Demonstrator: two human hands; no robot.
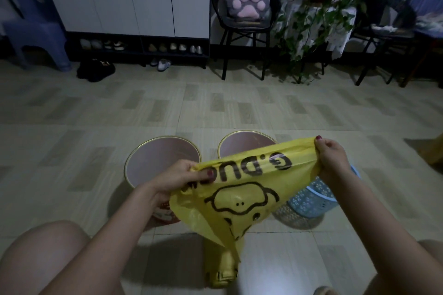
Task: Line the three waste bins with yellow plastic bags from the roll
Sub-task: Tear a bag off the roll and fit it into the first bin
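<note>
- Far-left bin (163, 160) – no liner visible in it, open mouth, standing on the floor just beyond my left hand. Risk: if I swing the bag over w/o looking, my forearm could knock it; looks light, prob tips easily.
- My left hand (189, 178) – fingers curled, thumb pinching the bag's top edge near the printed letters. Grip sits on one bunched bit of film; if I've caught both layers together, the mouth won't open & I'll just stretch it.
- Yellow bag (239, 201) – held up between both hands, above the floor, in front of the bins, duck print facing me. Its tail runs down to the roll (224, 270) on the floor near me; can't tell if it's torn off yet. If not, pulling up drags the roll or rips the film off the perforation.
- Middle bin (247, 146) – partly hidden behind the bag, also looks unlined. Blind spot there – easy to miss the rim when I lower the bag.
- My right hand (332, 154) – fingers clamped on the other top corner, film gathered tight in the fist. Thin plastic + hard sideways pull = tear at the corner.
- Blue basket bin (311, 201) – right, near, mostly covered by bag & arm. Its perforated wall could snag the film.
- Dim light overall, so layers are hard to tell apart.
</note>
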